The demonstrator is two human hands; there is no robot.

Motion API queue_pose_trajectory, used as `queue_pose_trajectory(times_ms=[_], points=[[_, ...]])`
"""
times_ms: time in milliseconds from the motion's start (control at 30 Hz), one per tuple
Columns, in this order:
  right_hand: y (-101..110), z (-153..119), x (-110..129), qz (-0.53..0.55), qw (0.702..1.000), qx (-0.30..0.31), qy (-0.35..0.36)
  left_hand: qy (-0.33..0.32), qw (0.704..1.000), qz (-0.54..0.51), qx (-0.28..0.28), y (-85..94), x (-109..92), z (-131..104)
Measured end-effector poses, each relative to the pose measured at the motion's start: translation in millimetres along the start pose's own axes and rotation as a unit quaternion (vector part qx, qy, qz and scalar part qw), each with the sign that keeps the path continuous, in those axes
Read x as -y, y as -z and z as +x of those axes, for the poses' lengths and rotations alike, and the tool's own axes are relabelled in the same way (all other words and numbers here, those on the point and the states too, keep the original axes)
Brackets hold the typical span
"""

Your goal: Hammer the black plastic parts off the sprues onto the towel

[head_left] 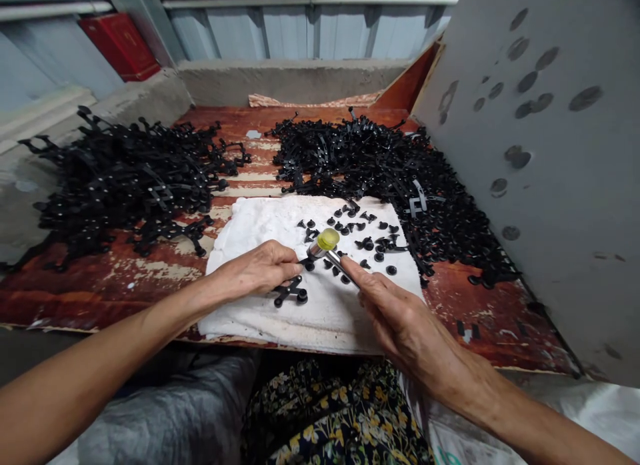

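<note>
My right hand (395, 311) is closed round the handle of a small mallet (329, 239) with a metal head and a yellow-green face. My left hand (267, 266) pinches a black plastic bracket (289, 291) with several round feet, low over a white cloth (240, 318). The mallet head is right at the left fingertips and covers part of the bracket; whether it touches cannot be made out. Several small black round-headed pieces (391, 270) lie scattered on the cloth, to the right of and beyond the mallet head.
A tangled pile of black brackets (125, 165) lies on the left of the worn red-brown table (500, 318). Another pile of black parts (350, 151) spreads over the back and right. A spotted grey panel (550, 151) bounds the right side; a low concrete ledge (300, 81) runs behind.
</note>
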State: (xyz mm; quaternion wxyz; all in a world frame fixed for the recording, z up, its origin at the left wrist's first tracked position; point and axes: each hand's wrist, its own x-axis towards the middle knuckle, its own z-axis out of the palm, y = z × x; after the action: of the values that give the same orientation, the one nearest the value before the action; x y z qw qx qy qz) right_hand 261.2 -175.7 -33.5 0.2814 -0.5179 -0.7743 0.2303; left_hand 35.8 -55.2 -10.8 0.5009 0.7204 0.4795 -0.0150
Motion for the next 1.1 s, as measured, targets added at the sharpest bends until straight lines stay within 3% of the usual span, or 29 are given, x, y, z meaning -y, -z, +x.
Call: queue_pose_trajectory(times_ms=[267,467,633,767,933,1100], points=[[4.4,5.3,1.7,-0.055,0.998,0.037,-0.001,-0.005,0.999,0.034,0.017,6.6,7.2,2.8],[5.1,4.7,4.2,-0.032,0.999,-0.017,0.020,-0.029,0.997,0.063,0.021,12.3,7.0,4.5],[7.9,4.0,8.0,-0.073,0.997,0.028,0.019,-0.028,0.997,0.074,0.014,11.4,1.7,1.7],[11.3,3.4,13.4,-0.044,0.997,-0.051,0.044,-0.044,0.995,0.090,-0.003,7.8,0.2,-0.4],[9.7,1.6,14.4,-0.085,0.995,0.046,0.023,-0.048,0.994,0.098,-0.011,5.6,3.5,-0.5],[11.1,-1.4,19.8,-0.042,0.998,-0.047,0.028,-0.062,0.995,0.076,-0.013,4.8,6.4,-0.4]])
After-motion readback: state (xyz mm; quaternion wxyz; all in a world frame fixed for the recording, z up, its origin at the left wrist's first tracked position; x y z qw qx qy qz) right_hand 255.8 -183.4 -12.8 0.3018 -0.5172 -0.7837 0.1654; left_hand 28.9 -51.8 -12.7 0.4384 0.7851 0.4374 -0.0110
